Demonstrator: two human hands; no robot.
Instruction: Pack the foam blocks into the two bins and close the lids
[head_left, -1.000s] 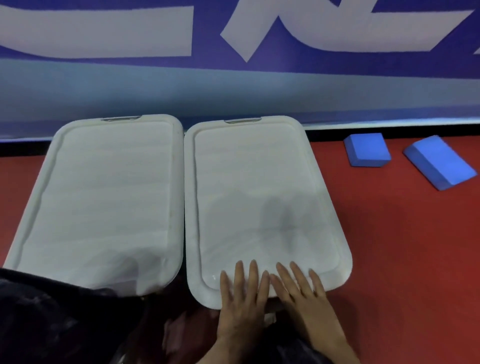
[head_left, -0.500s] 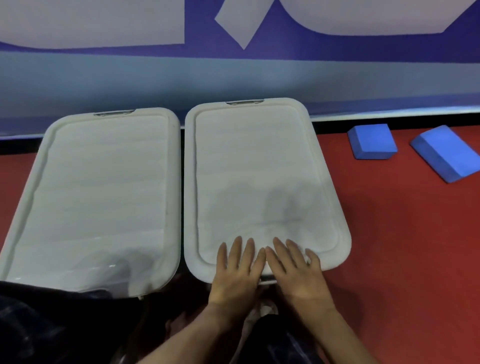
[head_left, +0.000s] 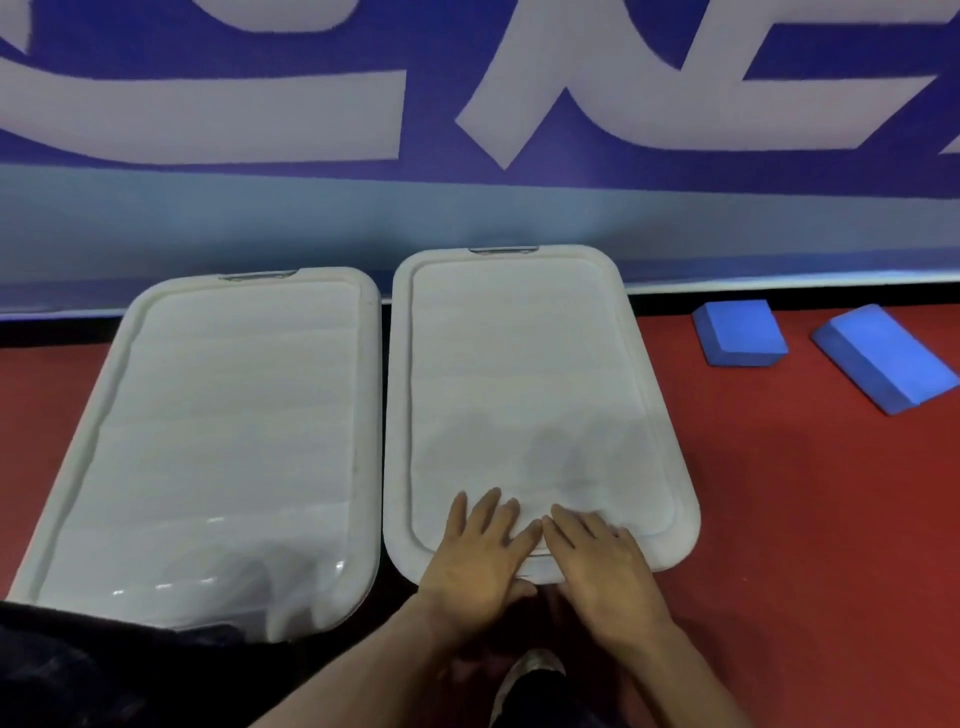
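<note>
Two white bins stand side by side on the red floor (head_left: 779, 519), against the blue wall banner (head_left: 467, 104) at the floor's far edge. Both lids are on. The left lid (head_left: 218, 441) covers the left bin; its near edge is partly hidden by dark clothing (head_left: 78, 670) at the lower left. The right lid (head_left: 530, 395) covers the right bin and sits just beside the left one, with a narrow dark gap between them. A clear latch handle shows at the far edge of each lid. The left hand (head_left: 478, 561) and the right hand (head_left: 602, 566) lie flat, palms down, on the near edge of the right lid, index fingertips almost touching. All fingers are extended and spread, released, grasping nothing. Whether the left thumb hooks under the lid rim cannot be told. Two blue foam blocks remain outside the bins, on the floor near its far right edge: a rectangular block (head_left: 740, 333) near the right bin and a wedge-shaped block (head_left: 883, 358) further right, apart from each other. A shoe (head_left: 524, 680) shows between the forearms at the bottom edge.
</note>
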